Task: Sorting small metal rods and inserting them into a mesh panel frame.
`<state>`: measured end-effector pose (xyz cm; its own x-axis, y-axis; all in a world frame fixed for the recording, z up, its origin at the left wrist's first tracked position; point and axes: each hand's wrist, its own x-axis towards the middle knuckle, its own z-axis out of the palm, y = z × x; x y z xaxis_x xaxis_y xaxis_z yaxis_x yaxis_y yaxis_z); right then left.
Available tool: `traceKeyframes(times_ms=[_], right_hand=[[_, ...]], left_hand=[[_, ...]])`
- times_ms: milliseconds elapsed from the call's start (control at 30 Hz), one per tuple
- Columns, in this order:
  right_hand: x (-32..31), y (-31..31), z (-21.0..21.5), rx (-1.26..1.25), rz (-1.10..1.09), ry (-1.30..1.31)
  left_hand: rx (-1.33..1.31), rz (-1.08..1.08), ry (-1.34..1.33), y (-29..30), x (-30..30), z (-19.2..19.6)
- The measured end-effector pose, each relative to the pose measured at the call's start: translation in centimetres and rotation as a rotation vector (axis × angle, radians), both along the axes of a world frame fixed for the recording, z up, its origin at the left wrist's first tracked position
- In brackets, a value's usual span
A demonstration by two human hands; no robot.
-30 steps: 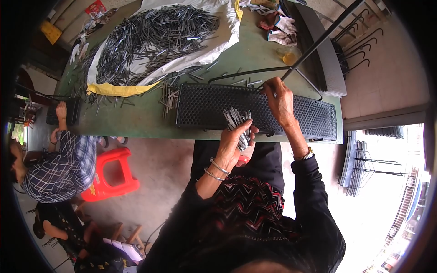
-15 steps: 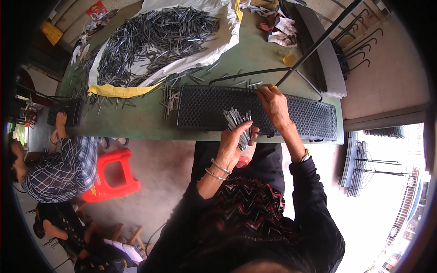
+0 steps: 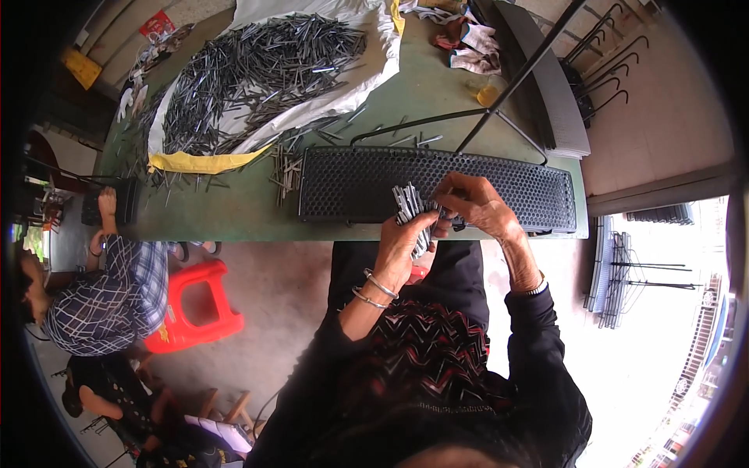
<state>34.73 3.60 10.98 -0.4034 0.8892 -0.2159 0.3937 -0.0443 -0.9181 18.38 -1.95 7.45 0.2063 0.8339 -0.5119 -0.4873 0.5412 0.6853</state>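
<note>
The left hand (image 3: pixel 399 243) grips metal strips (image 3: pixel 406 204), long axis pointing away, slightly leftward; the right hand (image 3: pixel 482 209), fingers curled, contents indeterminate, is just rightward. The perforated panel (image 3: pixel 351 181) lies crosswise along the near edge of the desk (image 3: pixel 226 225).

No lettering can be read; the yellow mark (image 3: pixel 162 335) on the red stool (image 3: pixel 173 315) is indistinct.

- Centre of frame, along near edge of table (image 3: pixel 226 222): perforated panel (image 3: pixel 343 183).
- Upper left, on table: sack cloth (image 3: pixel 381 62) under strip heap (image 3: pixel 265 66).
- Centre, in left hand (image 3: pixel 400 242): strip bundle (image 3: pixel 407 204).
- Upper right, on table: gloves (image 3: pixel 479 56), cup (image 3: pixel 488 94) below.
- Lower left, on floor (image 3: pixel 281 288): stool (image 3: pixel 193 337).
</note>
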Motion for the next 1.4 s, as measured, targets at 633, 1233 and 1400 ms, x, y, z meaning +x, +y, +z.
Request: traceKeyframes(times_ms=[633, 1233, 1400], right_hand=[[0.3, 4.0, -4.5, 0.718, -0.497, -0.152], [0.1, 5.2, -5.1, 0.813, -0.245, -0.345], [0.0, 4.3, -5.7, 0.834, -0.32, -0.519]], left_hand=[[-0.102, 0.09, -0.49, 0.5, 0.7, -2.0], [-0.075, 0.049, -0.289, 0.5, 0.5, -1.6], [-0.069, 0.065, -0.308, 0.5, 0.5, -1.3]])
